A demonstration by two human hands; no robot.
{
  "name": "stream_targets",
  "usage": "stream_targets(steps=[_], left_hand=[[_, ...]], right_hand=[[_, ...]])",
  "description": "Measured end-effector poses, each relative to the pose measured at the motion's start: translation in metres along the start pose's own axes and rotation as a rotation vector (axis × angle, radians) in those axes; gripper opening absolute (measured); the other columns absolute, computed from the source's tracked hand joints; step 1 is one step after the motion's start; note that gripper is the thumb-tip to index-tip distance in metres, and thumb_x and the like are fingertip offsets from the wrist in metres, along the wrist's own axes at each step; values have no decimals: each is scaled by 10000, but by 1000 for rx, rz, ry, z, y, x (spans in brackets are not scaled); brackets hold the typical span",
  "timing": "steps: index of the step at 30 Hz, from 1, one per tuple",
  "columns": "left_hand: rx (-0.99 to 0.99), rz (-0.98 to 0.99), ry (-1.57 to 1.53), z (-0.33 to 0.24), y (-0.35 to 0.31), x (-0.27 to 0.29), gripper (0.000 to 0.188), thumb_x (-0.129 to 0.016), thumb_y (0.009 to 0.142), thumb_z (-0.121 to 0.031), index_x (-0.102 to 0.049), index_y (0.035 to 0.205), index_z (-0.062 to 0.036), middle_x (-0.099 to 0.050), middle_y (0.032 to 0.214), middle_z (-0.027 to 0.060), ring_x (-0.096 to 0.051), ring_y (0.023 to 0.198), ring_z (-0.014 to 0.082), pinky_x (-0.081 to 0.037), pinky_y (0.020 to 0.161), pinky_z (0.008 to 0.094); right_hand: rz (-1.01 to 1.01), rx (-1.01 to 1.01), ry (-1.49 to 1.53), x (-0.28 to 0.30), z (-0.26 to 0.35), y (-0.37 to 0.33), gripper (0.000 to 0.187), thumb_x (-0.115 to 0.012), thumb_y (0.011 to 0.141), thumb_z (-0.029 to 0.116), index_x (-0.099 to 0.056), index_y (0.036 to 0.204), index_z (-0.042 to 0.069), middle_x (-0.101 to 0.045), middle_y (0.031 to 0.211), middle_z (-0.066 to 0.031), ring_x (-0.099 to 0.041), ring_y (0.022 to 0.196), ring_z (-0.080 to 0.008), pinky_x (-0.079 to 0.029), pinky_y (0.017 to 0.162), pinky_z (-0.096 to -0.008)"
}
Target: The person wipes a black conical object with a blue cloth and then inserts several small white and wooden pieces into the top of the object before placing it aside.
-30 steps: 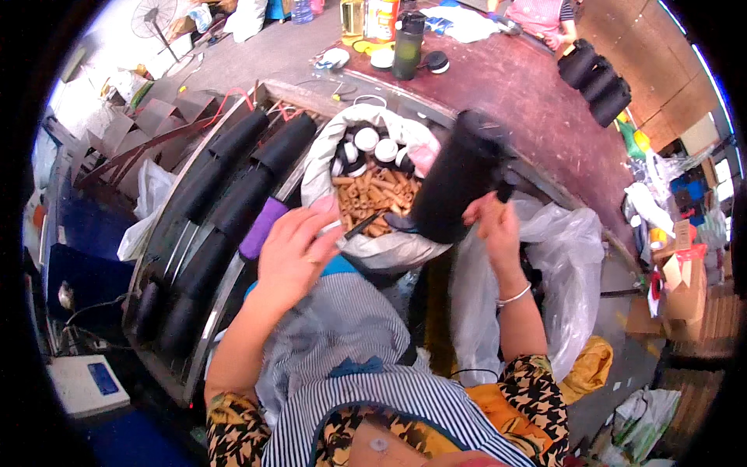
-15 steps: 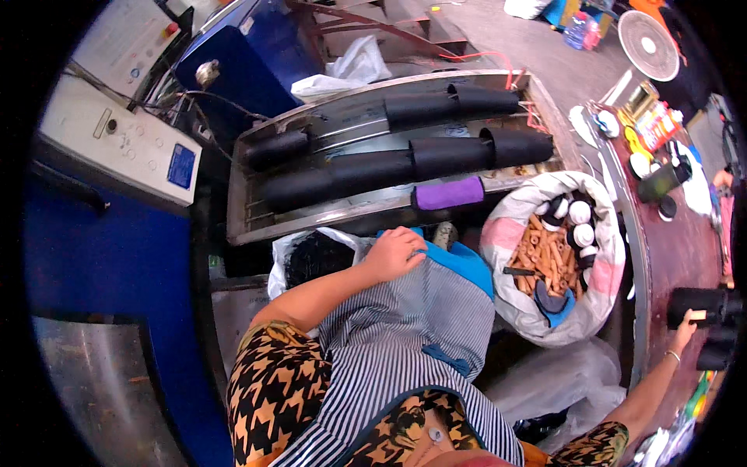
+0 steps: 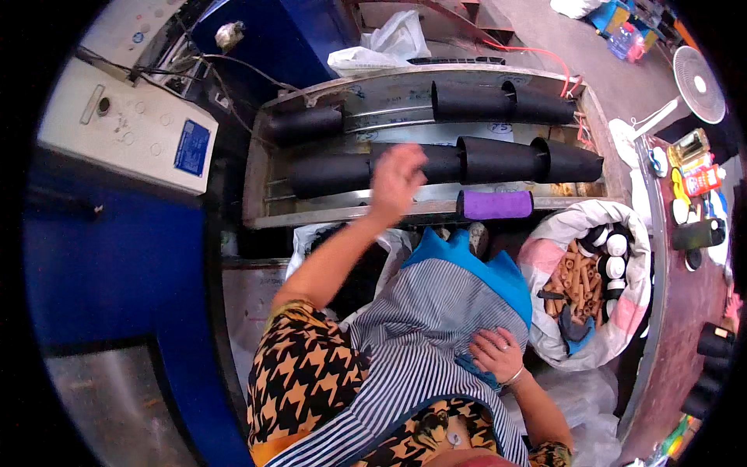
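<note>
My left hand (image 3: 398, 180) reaches over a row of black tubes (image 3: 498, 162) in a long metal trough (image 3: 327, 215). It is over the tube near the row's middle, its fingers stretched out and loosely together; whether they touch it I cannot tell. My right hand (image 3: 498, 354) lies on the striped apron (image 3: 443, 311) at my lap, beside a blue-green bow or gathered bit of cloth. Its fingers are spread, with a ring on one and a bracelet at the wrist. No object shows in either hand.
A purple pad (image 3: 496, 205) covers part of the trough's near edge. To the right stands a white sack (image 3: 537, 272) of brown tube pieces and black-and-white round parts. Beyond it is a dark red table (image 3: 685, 311) with bottles and black tubes. At left is a control box (image 3: 124, 124).
My left hand has moved from the apron up over the trough. My right hand has let go of a black tube on the right-hand table and come back to my lap. The view has shifted.
</note>
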State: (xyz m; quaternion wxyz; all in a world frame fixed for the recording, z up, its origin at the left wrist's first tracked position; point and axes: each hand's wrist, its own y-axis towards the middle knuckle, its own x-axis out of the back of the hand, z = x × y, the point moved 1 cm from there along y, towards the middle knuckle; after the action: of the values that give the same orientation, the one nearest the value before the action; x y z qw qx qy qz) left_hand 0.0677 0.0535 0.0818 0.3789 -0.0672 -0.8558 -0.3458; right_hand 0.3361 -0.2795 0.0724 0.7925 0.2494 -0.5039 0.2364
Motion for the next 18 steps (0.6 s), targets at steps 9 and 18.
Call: stream_targets(steps=[9, 18], left_hand=[[-74, 973, 1160, 219, 78, 33, 261, -548, 914, -176, -679, 1139, -148, -596, 1250, 3, -253, 1443, 266, -20, 1180, 578], [-201, 926, 1266, 301, 58, 30, 255, -533, 912, -225, -720, 1060, -136, -633, 1156, 24, -379, 1344, 258, -102, 1190, 513]], right_hand=[[-15, -67, -49, -3, -10, 19, 344, -613, 748, 249, -689, 1051, 106, -654, 1155, -53, -584, 1101, -199, -368, 1013, -410], [3, -49, -49, 10, -11, 56, 296, -587, 757, 247, -688, 1007, 126, -672, 1129, -33, -602, 1074, -178, -388, 977, -383]])
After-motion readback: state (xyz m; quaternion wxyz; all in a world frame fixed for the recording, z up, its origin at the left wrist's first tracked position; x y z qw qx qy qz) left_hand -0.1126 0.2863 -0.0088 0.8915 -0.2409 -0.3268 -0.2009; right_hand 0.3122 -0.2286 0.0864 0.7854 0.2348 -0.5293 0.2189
